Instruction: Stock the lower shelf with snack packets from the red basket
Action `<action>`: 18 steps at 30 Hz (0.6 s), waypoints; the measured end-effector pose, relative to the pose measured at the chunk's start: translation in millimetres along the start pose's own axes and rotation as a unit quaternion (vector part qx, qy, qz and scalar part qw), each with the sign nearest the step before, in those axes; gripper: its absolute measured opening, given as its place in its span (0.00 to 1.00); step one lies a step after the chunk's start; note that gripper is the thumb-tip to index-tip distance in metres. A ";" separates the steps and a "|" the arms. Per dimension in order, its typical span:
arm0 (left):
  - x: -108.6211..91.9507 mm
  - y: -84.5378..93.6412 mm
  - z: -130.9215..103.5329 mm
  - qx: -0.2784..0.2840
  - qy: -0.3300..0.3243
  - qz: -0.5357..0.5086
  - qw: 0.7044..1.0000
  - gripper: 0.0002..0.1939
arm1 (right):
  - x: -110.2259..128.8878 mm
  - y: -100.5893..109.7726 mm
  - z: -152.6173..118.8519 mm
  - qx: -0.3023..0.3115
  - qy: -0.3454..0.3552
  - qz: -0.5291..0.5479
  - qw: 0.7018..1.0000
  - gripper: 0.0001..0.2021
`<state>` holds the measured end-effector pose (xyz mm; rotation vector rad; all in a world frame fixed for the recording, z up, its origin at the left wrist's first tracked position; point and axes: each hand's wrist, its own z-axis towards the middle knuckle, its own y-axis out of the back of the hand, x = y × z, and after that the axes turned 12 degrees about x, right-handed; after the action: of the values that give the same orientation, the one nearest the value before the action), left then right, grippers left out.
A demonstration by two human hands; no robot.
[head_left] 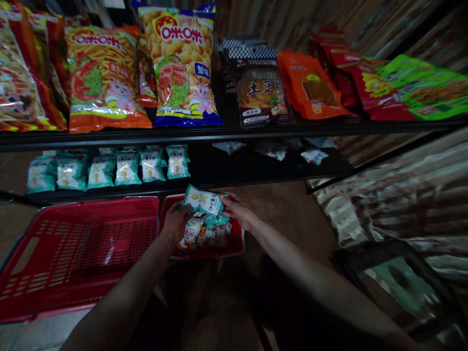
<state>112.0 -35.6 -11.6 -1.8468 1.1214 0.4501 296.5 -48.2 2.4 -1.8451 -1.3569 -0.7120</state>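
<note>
Item in hand: one teal-and-white, pillow-shaped plastic snack packet (203, 201), marked 小鱼小虾. It is gripped at its left end by the left hand (176, 218), fingers closed on the edge, and clamped at its right end by the right hand (237, 210). It is held over a small red plastic basket (238, 240), in which red-and-white packets (190, 235) are contained; 上虾 can be partly read on one.

Alongside, left: a large red perforated plastic basket (124, 243).

Lower black shelf (204, 170): a front row of six teal-and-white packets (126, 167), also lettered 小鱼小虾.

Upper black shelf (223, 129): a blue-edged yellow bag (183, 68), branded 咪咪, marked 蟹味; an orange-edged bag (104, 80), likewise branded 咪咪; a dark brown pouch (261, 97), labelled 土豆片.
</note>
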 end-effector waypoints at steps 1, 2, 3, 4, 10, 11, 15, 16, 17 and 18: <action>1.7 -0.2 -2.1 -0.006 0.007 -0.010 1.000 0.11 | 0.8 -1.4 -1.2 -0.010 -0.002 0.020 1.000 0.16; 3.5 -0.7 -5.0 -0.009 0.016 -0.021 1.000 0.12 | 1.4 -2.8 -2.1 -0.022 -0.002 0.037 0.999 0.15; 5.2 -1.5 -8.4 -0.009 0.027 -0.029 0.999 0.12 | 1.8 -3.9 -2.7 -0.034 0.000 0.050 0.998 0.15; 6.5 -2.2 -12.3 -0.005 0.038 -0.033 0.999 0.13 | 2.4 -4.5 -2.8 -0.040 0.001 0.059 0.997 0.15; -0.8 -1.7 -31.1 0.075 0.067 0.037 0.994 0.15 | 12.7 1.9 2.3 0.006 0.044 0.078 0.996 0.16; -4.3 -0.9 -32.2 0.086 0.076 0.042 0.993 0.15 | 15.3 2.9 2.7 0.021 0.050 0.073 0.996 0.16; -15.2 0.6 -32.8 0.091 0.100 0.030 0.990 0.18 | 22.8 2.9 1.2 0.107 0.051 0.018 0.993 0.16; -16.0 0.5 -32.8 0.099 0.098 0.028 0.990 0.19 | 23.6 2.1 0.6 0.120 0.056 0.001 0.991 0.16; -15.8 0.3 -32.9 0.109 0.092 0.028 0.989 0.19 | 24.1 1.4 0.3 0.124 0.064 -0.015 0.990 0.17; -14.8 0.0 -33.1 0.117 0.088 0.025 0.989 0.19 | 24.5 0.8 0.1 0.120 0.073 -0.027 0.990 0.18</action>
<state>99.7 -55.7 16.0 -1.6791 1.2848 0.1767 304.4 -34.7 21.2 -1.5438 -1.3390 -0.6667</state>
